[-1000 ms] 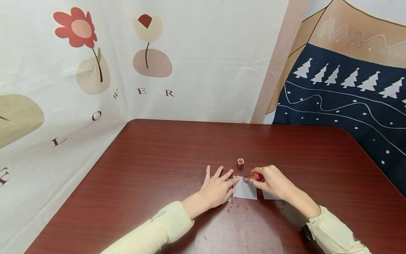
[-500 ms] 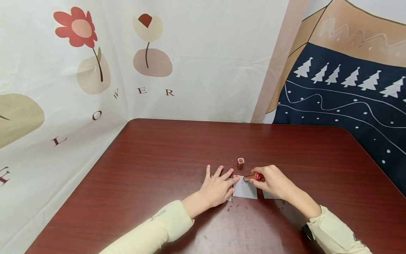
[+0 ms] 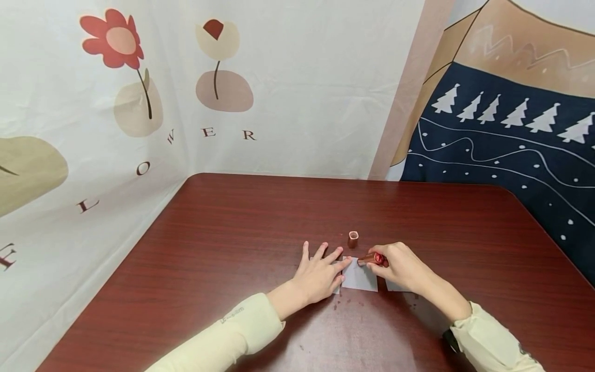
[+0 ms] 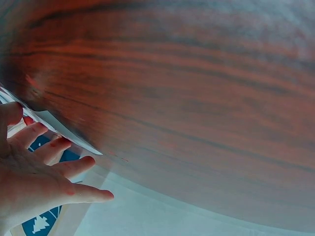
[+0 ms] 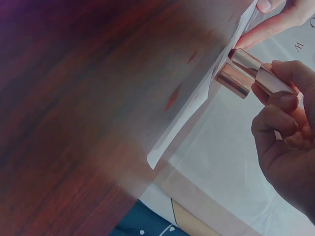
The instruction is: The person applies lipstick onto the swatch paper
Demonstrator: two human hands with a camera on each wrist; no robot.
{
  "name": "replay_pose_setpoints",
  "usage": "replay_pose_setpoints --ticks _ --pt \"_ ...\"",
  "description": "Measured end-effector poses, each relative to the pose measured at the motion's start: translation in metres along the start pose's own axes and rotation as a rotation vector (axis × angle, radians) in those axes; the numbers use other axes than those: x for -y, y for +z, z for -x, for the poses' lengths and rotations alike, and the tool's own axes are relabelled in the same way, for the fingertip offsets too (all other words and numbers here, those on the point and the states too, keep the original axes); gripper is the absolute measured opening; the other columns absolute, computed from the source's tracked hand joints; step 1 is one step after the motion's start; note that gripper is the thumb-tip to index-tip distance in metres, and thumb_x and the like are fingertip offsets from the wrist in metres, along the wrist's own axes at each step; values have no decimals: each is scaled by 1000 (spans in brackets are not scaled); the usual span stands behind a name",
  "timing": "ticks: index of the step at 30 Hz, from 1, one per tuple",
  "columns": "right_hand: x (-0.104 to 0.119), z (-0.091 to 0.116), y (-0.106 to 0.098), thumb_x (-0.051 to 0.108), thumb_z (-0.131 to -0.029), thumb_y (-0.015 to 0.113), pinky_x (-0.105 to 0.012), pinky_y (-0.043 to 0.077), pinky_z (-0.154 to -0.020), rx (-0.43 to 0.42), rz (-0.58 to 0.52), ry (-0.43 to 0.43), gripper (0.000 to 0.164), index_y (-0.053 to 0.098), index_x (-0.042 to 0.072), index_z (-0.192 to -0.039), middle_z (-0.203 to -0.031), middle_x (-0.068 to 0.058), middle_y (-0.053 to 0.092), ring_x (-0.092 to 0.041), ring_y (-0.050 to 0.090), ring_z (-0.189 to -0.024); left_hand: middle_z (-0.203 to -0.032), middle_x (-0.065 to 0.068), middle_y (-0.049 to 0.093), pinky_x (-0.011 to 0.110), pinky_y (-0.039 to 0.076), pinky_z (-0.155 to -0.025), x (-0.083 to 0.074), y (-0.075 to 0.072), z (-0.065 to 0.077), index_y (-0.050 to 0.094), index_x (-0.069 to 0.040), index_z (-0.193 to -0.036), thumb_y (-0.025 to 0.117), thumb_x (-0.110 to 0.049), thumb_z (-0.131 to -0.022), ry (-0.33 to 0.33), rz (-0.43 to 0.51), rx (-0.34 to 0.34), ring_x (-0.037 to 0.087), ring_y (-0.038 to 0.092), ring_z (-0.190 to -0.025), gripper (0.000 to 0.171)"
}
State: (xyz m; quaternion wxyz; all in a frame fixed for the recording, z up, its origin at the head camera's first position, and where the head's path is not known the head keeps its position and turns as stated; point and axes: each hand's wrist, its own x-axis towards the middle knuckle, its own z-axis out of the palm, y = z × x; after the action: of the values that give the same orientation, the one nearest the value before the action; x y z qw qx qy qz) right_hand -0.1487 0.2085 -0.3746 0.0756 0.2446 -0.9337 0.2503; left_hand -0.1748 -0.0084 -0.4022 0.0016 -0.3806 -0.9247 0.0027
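Note:
My right hand (image 3: 403,264) pinches a rose-gold lipstick (image 3: 370,259) between thumb and fingers. The lipstick is tilted, its dark tip (image 5: 232,53) right at the surface of a small white sheet of paper (image 3: 360,280). Fingers spread, my left hand (image 3: 315,279) lies flat, with fingertips on that sheet's left edge. Beneath the left palm another white sheet (image 3: 336,291) is mostly hidden. Just beyond the middle sheet stands the lipstick cap (image 3: 353,240), open end up; it also shows behind the paper in the right wrist view.
A third white sheet (image 3: 394,287) lies partly under my right hand. Dark reddish specks (image 3: 341,303) dot the brown wooden table (image 3: 260,217) near the papers. Printed cloth (image 3: 297,103) hangs along the table's far and left sides.

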Motion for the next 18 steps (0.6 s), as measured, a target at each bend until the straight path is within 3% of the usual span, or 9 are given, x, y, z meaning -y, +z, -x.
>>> replay_pose_setpoints --ticks 18 --pt "0 0 0 9 -79 72 -18 35 -42 5 5 -4 18 68 -2 -93 -58 11 49 2 37 -49 -144 -5 39 65 18 -99 1 0 0 43 -35 -139 44 -40 -97 1 -1 -5 29 33 -133 43"
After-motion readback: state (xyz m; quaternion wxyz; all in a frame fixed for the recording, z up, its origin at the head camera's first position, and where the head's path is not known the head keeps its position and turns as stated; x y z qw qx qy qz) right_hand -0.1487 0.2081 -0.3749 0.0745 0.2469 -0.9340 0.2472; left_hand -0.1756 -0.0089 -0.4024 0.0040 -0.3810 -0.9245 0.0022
